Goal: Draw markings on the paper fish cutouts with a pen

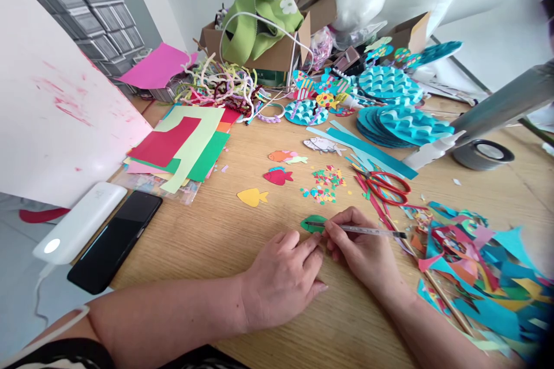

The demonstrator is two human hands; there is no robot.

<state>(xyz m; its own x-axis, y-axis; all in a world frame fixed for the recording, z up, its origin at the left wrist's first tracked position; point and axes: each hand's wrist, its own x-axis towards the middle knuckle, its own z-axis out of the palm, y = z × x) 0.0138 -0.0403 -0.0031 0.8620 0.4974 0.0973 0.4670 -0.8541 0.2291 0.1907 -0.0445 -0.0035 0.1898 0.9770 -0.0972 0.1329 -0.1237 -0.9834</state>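
A small green paper fish [312,223] lies on the wooden table, partly covered by fingers. My right hand [363,251] grips a slim clear pen [367,231], its tip over the green paper. Stretched fingers of my left hand [288,274] rest flat on the table, the tips at the fish's lower edge. To the upper left lie a yellow paper fish [251,196], a red one [277,176] and an orange-and-green one [285,156]. A white fish with drawn lines [324,145] is farther back. Small coloured paper bits [326,181] lie above the green fish.
Red-handled scissors [389,187] and paper scraps [485,265] lie at right. Blue wavy discs [402,124], a white glue bottle [433,153] and black tape [483,154] stand behind. At left are coloured sheets [203,155], a phone [115,242] and a white power bank [80,222].
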